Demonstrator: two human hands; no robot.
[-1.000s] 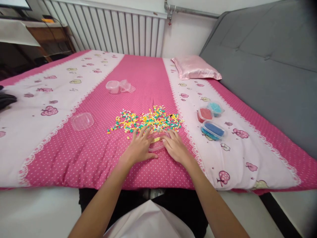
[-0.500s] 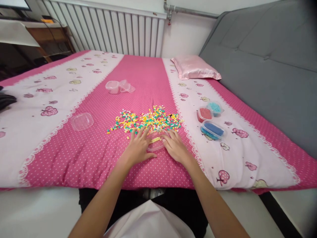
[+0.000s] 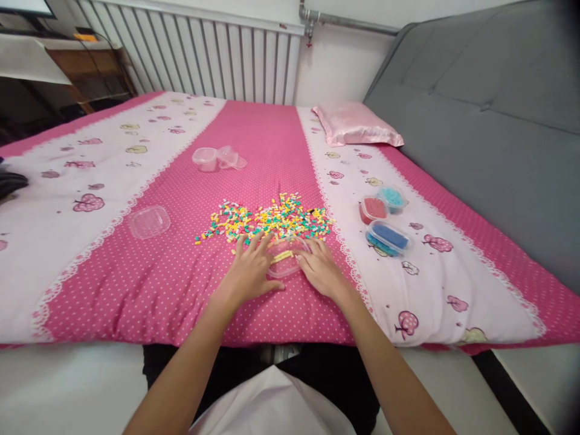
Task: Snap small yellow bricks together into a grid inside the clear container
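A clear shallow plastic container or lid (image 3: 281,270) lies on the bedspread in front of me, between my hands. Inside it, small yellow pieces (image 3: 283,257) form a short row. My left hand (image 3: 249,272) rests at its left side with fingers spread, the fingertips reaching the edge of the loose pile. My right hand (image 3: 321,269) is at the right side, thumb and fingers drawn together by the end of the yellow row; whatever they hold is too small to make out. Just beyond lies a scattered pile of small coloured pieces (image 3: 285,219), yellow, green, white and red.
On the right stand tubs of red material (image 3: 374,208), light-blue bits (image 3: 393,198) and a blue-filled container (image 3: 388,237). A clear lid (image 3: 149,222) lies left; clear empty tubs (image 3: 206,158) sit farther back. A pink pillow (image 3: 356,124) lies by the grey headboard (image 3: 489,90).
Both hands stay nearly in place at the container. The yellow row inside it shows slightly more beside the right fingertips. The whole view has shifted a little.
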